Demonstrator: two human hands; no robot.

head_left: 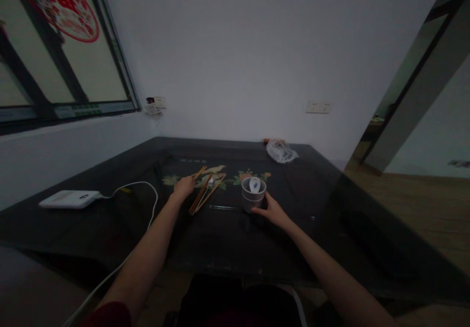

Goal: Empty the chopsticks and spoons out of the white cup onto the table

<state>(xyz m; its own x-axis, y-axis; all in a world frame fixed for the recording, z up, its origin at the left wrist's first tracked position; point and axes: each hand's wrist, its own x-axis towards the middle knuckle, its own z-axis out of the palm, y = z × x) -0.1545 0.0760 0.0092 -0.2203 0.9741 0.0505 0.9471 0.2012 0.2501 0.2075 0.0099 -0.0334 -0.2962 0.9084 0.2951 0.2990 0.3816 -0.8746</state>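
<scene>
Left hand [184, 188]: yellow chopsticks [200, 172] slanting away rightward | right hand [272, 210]: cup [251, 199] upright

My left hand [184, 188] covers the near ends of the yellow chopsticks [200, 172], and its fingertips are hidden from me. The far fingers of my right hand [273, 210] pass out of sight behind the cup [252, 200], whose wall blurs the lower part of the spoon [254, 185]. The pale lettering [193, 160] is too small to read. At right, a long dark shape [374, 244] is too dim to name. The top edge crops the red decoration [69, 9]; the white cable [139, 183] leaves at lower left.
</scene>
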